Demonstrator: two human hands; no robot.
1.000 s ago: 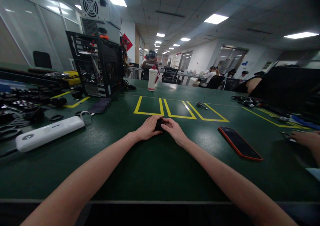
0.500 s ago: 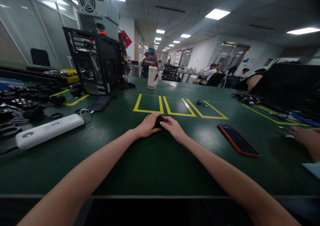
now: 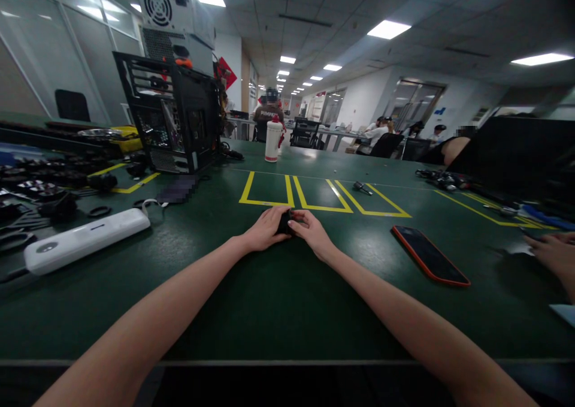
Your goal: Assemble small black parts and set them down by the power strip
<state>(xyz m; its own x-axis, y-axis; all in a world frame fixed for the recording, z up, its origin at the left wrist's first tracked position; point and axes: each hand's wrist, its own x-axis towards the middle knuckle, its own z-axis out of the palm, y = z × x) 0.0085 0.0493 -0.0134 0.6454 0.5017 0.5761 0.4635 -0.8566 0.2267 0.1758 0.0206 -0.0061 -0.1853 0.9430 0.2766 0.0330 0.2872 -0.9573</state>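
Observation:
A small black object [image 3: 284,222] is held between both hands on the green table [image 3: 269,311], just in front of the yellow tape outlines. My left hand [image 3: 267,229] wraps over its left side. The fingers and thumb of my right hand [image 3: 311,229] pinch its right side. Most of the object is hidden by the fingers. An orange-edged phone [image 3: 430,255] lies flat to the right of my right hand. Behind the hands, a small dark metallic piece [image 3: 363,187] rests inside the right tape outline.
At left are a white power strip [image 3: 87,239], a black computer case [image 3: 179,113] and piled dark parts. A white cup [image 3: 272,140] stands at the back. Another person's hand [image 3: 554,254] is at the right edge, near cables and a dark monitor.
My hands keep nearly the same grip on the black object. At the right edge, the other person's hand has shifted slightly. The view has tilted a little.

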